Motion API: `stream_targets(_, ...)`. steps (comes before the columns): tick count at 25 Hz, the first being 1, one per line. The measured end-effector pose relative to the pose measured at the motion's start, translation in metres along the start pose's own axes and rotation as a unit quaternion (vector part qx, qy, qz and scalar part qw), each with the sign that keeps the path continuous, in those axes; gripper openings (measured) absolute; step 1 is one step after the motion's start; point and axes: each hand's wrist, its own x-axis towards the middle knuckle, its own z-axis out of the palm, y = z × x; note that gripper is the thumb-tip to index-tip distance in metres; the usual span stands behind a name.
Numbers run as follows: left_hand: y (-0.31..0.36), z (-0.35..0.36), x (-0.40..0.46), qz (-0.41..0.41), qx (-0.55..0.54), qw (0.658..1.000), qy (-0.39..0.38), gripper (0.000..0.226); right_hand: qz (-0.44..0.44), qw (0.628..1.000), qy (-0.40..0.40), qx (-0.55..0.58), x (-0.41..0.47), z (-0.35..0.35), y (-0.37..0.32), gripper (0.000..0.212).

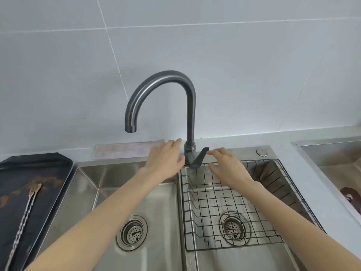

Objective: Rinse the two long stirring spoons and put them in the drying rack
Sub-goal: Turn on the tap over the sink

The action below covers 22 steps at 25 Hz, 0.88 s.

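A pale tiled wall is filling the top of the view, and a grey counter is running beneath it. A double steel sink is sitting in the counter, its left basin bare around a round drain. A black wire drying rack is lying inside the right basin, holding nothing. On the counter to the left, a dark tray is carrying the two long stirring spoons, which are lying close together lengthwise with twisted stems, well apart from the rack. A dark gooseneck faucet is standing between the basins, its spout arching over the left one with no water showing. The left hand is resting flat beside the faucet base, fingers straight and held together, gripping nothing. The right hand is hovering over the rack's far edge, fingers spread and relaxed, their tips just at the faucet's lever; whether they are touching it, I cannot tell.
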Motion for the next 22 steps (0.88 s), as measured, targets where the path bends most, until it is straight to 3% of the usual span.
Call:
stream_targets(6, 0.014, 0.005, 0.049, -0.048, -0.027, 0.997, 0.049, 0.058, -0.013, 0.998, 0.016, 0.056, 0.032, 0.008, 0.008, 0.04)
stream_targets(9, 0.014, 0.006, 0.066, -0.078, -0.091, 0.987, 0.108, 0.058, -0.013, 0.998, 0.019, 0.063, 0.044, 0.013, 0.011, 0.037)
stream_targets(15, 0.02, -0.001, 0.09, -0.123, -0.248, 0.94, 0.2, 0.04, -0.008, 0.997, 0.02, 0.07, 0.056, 0.024, 0.015, 0.034)
stream_targets(18, 0.019, 0.001, 0.095, -0.142, -0.355, 0.898, 0.218, 0.032, 0.009, 0.994, 0.043, 0.102, 0.056, 0.026, 0.018, 0.026)
stream_targets(22, 0.02, 0.008, 0.094, -0.134, -0.377, 0.884, 0.241, 0.032, 0.005, 0.99, 0.061, 0.13, 0.054, 0.03, 0.02, 0.019)
